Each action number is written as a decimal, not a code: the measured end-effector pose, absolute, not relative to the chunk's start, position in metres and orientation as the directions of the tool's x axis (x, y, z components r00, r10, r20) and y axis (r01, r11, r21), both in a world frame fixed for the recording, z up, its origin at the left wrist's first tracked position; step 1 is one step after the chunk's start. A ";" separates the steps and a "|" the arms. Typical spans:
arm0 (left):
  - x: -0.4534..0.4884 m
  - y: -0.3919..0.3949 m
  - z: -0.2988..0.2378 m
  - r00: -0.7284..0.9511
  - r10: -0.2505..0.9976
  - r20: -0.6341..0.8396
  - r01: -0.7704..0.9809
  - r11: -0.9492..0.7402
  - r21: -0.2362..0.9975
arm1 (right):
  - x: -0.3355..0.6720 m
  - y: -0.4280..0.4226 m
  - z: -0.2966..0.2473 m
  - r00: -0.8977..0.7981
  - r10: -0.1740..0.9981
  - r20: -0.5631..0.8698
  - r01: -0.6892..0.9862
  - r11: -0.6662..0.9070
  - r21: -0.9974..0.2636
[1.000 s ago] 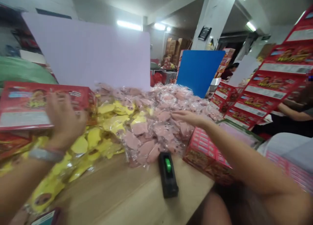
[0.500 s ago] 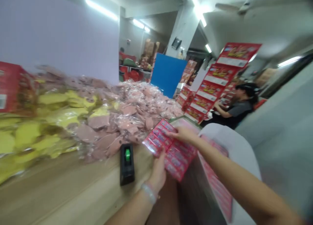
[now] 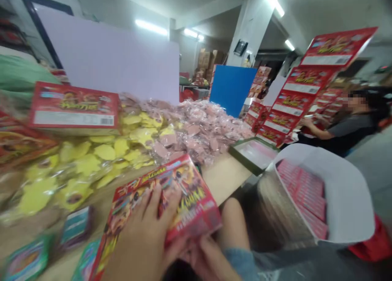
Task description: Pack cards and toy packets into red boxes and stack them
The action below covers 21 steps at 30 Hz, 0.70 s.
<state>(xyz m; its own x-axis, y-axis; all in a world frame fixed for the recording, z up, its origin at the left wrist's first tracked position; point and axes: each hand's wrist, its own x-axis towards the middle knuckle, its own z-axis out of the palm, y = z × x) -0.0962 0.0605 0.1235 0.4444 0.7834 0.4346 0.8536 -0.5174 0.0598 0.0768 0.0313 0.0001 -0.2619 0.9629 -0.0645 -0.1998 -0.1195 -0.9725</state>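
Note:
A red cartoon-printed box [image 3: 190, 191] lies tilted at the table's near edge, in front of me. My left hand [image 3: 150, 220] is spread across its top face, with the thumb down by the near side. At the box's near right end, my right hand [image 3: 214, 252] has its fingers bent against the lower edge; the fingertips are partly hidden. Left of the box lie small card packs, one teal and purple [image 3: 75, 226] and one green [image 3: 29, 258]. Yellow shapes [image 3: 88, 162] in clear bags are heaped behind it, beside pink bagged shapes [image 3: 199, 134].
A white-rimmed bin [image 3: 346, 199] at right holds pink-red packs [image 3: 303, 191]. Beside it sits a shallow green tray [image 3: 245, 162]. A long red box [image 3: 75, 105] rests on the yellow heap. Red boxes [image 3: 297, 101] are stacked at back right, near a seated person [image 3: 346, 122].
The pink sheet of packs is out of my hands, which are now on the red box. My view has swung left, showing more of the yellow heap. The tape dispenser is mostly hidden.

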 end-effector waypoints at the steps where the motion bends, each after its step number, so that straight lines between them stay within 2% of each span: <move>1: -0.101 0.069 0.121 0.406 0.835 0.370 0.889 -0.456 0.053 | 0.059 0.039 -0.008 -0.286 0.952 -0.114 -0.267 -0.193 -0.944; 3: -0.102 0.086 0.114 0.382 0.886 0.262 0.915 -0.403 0.031 | 0.041 0.050 -0.019 -0.334 0.915 -0.226 -0.279 -0.325 -0.904; 4: -0.099 0.093 0.109 0.396 0.891 0.221 0.912 -0.409 0.016 | 0.041 0.052 -0.021 -0.380 0.882 -0.279 -0.215 -0.378 -0.901; 7: -0.080 0.100 0.091 0.448 0.873 0.194 0.893 -0.446 -0.053 | 0.076 0.053 -0.008 -0.478 0.754 -0.450 0.116 -0.454 -0.884; 9: -0.065 0.097 0.078 0.454 0.865 0.214 0.891 -0.443 -0.102 | 0.123 0.057 0.015 -0.398 0.768 -0.502 0.294 -0.412 -0.863; 12: -0.051 0.095 0.066 0.463 0.850 0.251 0.886 -0.444 -0.133 | 0.210 0.094 0.063 -0.101 0.914 -0.394 0.444 -0.313 -0.840; 14: -0.049 0.101 0.062 0.476 0.838 0.267 0.879 -0.462 -0.117 | 0.271 0.141 0.093 0.086 0.950 -0.301 0.567 -0.295 -0.769; 17: -0.055 0.113 0.053 0.466 0.821 0.329 0.877 -0.477 -0.051 | 0.357 0.223 0.117 0.296 0.932 -0.211 0.729 -0.363 -0.580; 21: -0.070 0.123 0.018 0.350 0.826 0.441 0.917 -0.398 0.018 | 0.433 0.294 0.089 0.412 0.899 -0.146 0.848 -0.437 -0.301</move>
